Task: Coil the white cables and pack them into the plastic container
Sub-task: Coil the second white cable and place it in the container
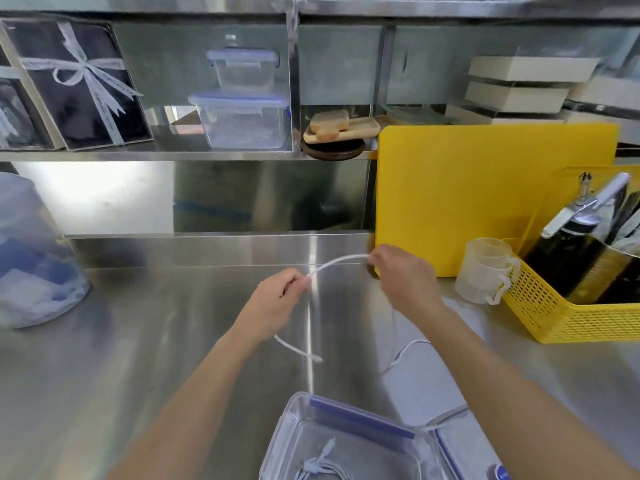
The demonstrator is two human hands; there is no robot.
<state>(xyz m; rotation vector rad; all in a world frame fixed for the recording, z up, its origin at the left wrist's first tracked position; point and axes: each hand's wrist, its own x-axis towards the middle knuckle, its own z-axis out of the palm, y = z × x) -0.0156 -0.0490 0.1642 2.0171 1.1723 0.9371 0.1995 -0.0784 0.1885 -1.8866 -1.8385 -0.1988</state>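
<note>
A white cable (337,260) arches between my two hands above the steel counter. My left hand (277,299) pinches it near one end, and a short tail (298,348) hangs below that hand with its plug pointing right. My right hand (403,275) grips the cable's other side, and the thin remainder (403,351) trails down to the counter. The clear plastic container (291,420) sits open at the bottom centre. Inside it lies a coiled white cable (318,469). Its blue-edged lid (360,417) leans on the far right rim.
A yellow cutting board (485,195) stands behind my right hand. A clear measuring cup (485,268) and a yellow basket (568,317) with a dark bottle are at right. A plastic bag (31,265) sits at left. Lidded containers (242,119) rest on the shelf.
</note>
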